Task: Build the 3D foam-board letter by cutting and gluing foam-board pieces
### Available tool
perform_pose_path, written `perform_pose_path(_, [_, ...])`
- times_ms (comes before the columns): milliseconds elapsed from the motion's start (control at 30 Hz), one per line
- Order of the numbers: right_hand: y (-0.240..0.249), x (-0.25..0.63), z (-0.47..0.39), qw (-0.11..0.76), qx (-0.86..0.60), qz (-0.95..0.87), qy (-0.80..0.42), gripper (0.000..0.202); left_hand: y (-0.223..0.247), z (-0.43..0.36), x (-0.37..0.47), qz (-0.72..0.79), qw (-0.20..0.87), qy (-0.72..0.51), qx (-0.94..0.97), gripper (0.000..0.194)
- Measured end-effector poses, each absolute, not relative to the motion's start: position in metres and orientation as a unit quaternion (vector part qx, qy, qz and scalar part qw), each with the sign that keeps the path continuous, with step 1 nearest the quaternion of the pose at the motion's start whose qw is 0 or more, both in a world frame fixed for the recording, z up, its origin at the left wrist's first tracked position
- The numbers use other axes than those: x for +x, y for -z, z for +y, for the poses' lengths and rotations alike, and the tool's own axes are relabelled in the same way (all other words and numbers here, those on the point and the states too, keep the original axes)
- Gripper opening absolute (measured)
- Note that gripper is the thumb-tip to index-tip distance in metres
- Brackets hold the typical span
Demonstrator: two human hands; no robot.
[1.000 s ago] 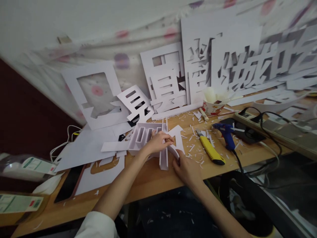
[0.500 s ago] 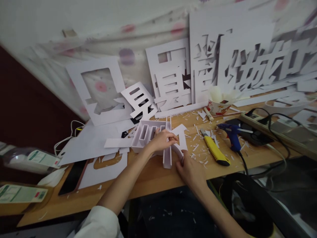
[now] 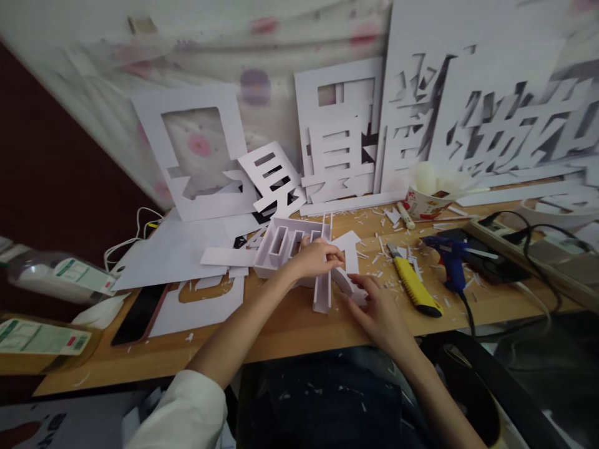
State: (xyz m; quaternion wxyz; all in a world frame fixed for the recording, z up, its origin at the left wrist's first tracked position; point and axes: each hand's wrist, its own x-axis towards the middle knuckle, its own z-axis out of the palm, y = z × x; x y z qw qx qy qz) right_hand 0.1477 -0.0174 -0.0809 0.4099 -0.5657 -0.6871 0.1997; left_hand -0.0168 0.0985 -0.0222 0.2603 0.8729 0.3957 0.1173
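Observation:
A white box-like letter form (image 3: 262,263) with upright walls and slots lies on the wooden table. My left hand (image 3: 314,258) rests over its right part with curled fingers closed on it; the fingertips' exact contact is partly hidden. From the form's right side a curved white strip (image 3: 343,282) bends toward the front right. The thumb and fingers of my right hand (image 3: 377,308) are around this strip's free end. Just behind the strip lies a flat white cut-out piece (image 3: 350,240).
Right of my hands lie a yellow utility knife (image 3: 416,284), a blue glue gun (image 3: 448,259) and white scraps. A paper cup (image 3: 425,202) and a power strip (image 3: 528,249) stand farther back. Cut-out white boards (image 3: 339,137) lean on the wall. A phone (image 3: 138,315) and bottles (image 3: 60,271) are left.
My right hand has shifted slightly along the strip toward its free end, with its fingers more extended. My left hand stays on the letter form. The camera view has shifted a little.

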Motion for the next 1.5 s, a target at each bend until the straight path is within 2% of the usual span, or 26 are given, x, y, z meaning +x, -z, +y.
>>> perform_pose_path(233, [0.093,0.123,0.0,0.49,-0.542,-0.654,-0.193,0.036,0.028,0.102,-0.016,0.402,0.274,-0.132,0.864,0.011])
perform_pose_path(333, [0.095,0.117,0.009,0.512,-0.541,-0.64,-0.189,0.034,0.026,0.103,-0.017,0.41,0.284,-0.139,0.855,0.021])
perform_pose_path(433, [0.097,0.115,0.014,0.517,-0.537,-0.635,-0.203,0.031,0.019,0.104,-0.02,0.415,0.313,-0.149,0.841,0.033])
perform_pose_path(567, [0.097,0.116,0.014,0.505,-0.524,-0.642,-0.241,0.035,0.014,0.104,-0.027,0.399,0.35,-0.227,0.817,0.025])
perform_pose_path(733, [0.094,0.12,0.012,0.464,-0.537,-0.653,-0.266,0.041,0.022,0.096,-0.035,0.4,0.269,-0.284,0.829,0.021])
perform_pose_path(867, [0.092,0.119,0.011,0.442,-0.561,-0.657,-0.243,0.041,0.026,0.088,-0.043,0.454,0.219,-0.26,0.823,0.02])
perform_pose_path(967, [0.093,0.119,0.009,0.434,-0.583,-0.647,-0.231,0.039,0.026,0.087,-0.048,0.453,0.231,-0.226,0.831,0.03])
perform_pose_path(1100, [0.098,0.123,0.003,0.42,-0.579,-0.639,-0.281,0.035,0.028,0.09,-0.048,0.443,0.212,-0.17,0.854,0.069])
perform_pose_path(1167, [0.101,0.126,0.001,0.428,-0.575,-0.622,-0.315,0.034,0.029,0.091,-0.047,0.443,0.199,-0.147,0.862,0.079])
perform_pose_path(1500, [0.102,0.14,0.008,0.414,-0.565,-0.643,-0.309,0.031,0.029,0.092,-0.044,0.448,0.198,-0.136,0.861,0.074])
